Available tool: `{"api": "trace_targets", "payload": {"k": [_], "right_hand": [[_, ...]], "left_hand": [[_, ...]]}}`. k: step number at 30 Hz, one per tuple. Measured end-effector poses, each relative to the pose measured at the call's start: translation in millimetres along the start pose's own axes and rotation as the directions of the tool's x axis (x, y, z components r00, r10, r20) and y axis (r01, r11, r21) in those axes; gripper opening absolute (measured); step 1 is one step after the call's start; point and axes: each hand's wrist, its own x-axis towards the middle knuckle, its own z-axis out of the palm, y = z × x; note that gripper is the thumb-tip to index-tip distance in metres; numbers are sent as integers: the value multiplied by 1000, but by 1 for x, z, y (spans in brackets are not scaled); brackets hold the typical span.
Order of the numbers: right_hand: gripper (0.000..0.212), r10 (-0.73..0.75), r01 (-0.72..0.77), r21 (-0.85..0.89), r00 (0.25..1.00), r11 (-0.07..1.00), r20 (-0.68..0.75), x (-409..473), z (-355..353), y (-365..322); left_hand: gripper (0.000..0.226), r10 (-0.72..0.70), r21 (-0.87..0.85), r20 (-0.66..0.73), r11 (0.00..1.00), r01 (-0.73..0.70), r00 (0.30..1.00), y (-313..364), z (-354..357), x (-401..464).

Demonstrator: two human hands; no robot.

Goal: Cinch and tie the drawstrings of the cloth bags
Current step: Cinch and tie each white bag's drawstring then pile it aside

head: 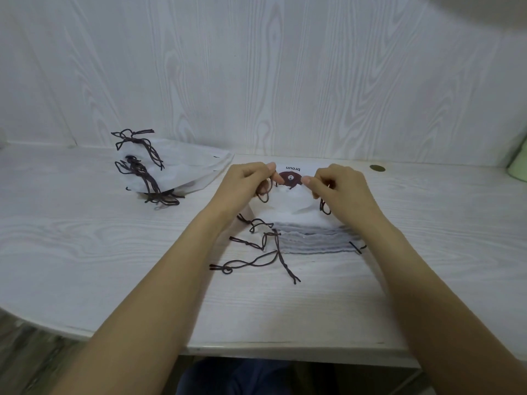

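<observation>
A stack of white cloth bags (313, 238) lies on the table in front of me. The top bag (288, 203) shows a brown bear print and the word "brown" upside down. My left hand (248, 183) pinches the top bag's dark brown drawstring at its left side. My right hand (339, 186) pinches the drawstring at its right side, a loop hanging below the fingers. The bag's mouth between my hands is bunched. Loose drawstrings (256, 252) of the lower bags trail left of the stack.
A pile of white bags with knotted dark strings (171, 166) lies at the back left. A small brass disc (377, 168) sits in the tabletop at the back right. A pale green object (517, 163) is at the far right edge. A wood-grain wall stands behind.
</observation>
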Motion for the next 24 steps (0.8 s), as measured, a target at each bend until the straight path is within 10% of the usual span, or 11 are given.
{"api": "trace_targets", "payload": {"k": [7, 18, 24], "right_hand": [[29, 74, -99, 275, 992, 956, 98, -1, -3, -7], [20, 205, -526, 736, 848, 426, 488, -2, 1, -11], [17, 207, -507, 712, 858, 486, 470, -2, 0, -15]], "left_hand": [[26, -121, -166, 199, 974, 155, 973, 5, 5, -3], [48, -32, -58, 276, 997, 49, 961, 8, 18, -11], [58, -38, 41, 304, 999, 27, 952, 7, 18, -12]]}}
